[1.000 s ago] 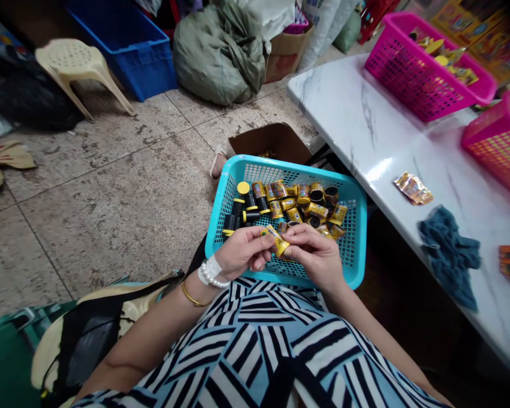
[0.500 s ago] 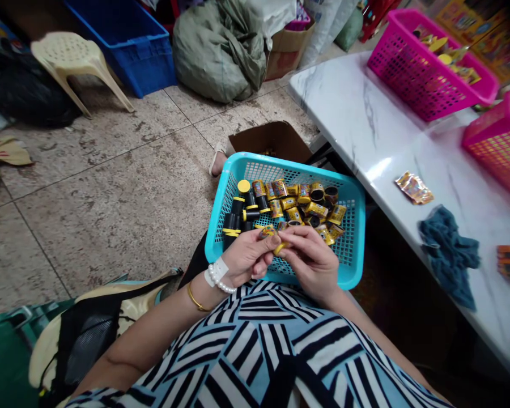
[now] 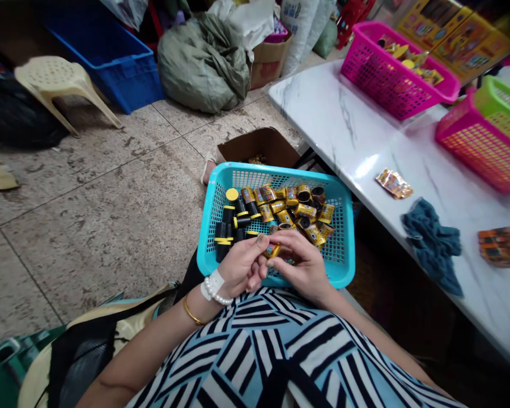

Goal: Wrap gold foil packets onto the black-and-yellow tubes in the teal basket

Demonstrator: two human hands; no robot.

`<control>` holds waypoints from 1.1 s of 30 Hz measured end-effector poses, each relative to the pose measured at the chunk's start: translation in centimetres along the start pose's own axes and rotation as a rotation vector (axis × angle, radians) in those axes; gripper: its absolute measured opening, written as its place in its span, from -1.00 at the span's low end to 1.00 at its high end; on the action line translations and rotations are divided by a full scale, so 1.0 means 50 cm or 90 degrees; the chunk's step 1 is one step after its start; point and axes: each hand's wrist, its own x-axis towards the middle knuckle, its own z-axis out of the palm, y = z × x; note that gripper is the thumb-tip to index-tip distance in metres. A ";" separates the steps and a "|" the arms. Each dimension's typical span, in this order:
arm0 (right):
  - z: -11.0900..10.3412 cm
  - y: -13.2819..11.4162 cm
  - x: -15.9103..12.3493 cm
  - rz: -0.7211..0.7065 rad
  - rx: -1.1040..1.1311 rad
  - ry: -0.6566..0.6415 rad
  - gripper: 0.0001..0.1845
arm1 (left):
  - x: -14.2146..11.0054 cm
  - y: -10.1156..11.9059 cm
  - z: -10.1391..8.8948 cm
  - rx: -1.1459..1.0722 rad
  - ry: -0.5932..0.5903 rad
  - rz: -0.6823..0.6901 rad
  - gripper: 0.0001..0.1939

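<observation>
Over the near side of a turquoise basket, both my hands are closed on one small canister with a yellow printed label. The thumb and fingers of my left hand pinch it from the left. From the right, the fingers and thumb of my right hand grip it too. In the basket's left part lie several plain black canisters with yellow lids. Several canisters with yellow printed labels lie jumbled in the middle and right; some show dark open ends.
To the right stands a marble-patterned table with pink baskets, foil-like labels, a blue cloth and an orange pack. A cardboard box sits behind my basket. A plastic stool and blue crate stand left.
The canister has been turned between my fingers: its yellow end showed before, and now its printed side faces up. My view has shifted slightly to the right.
</observation>
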 end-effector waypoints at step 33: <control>-0.384 -0.009 -0.101 0.008 -0.873 0.347 -0.74 | -0.039 0.110 -0.146 0.942 0.469 0.438 -0.28</control>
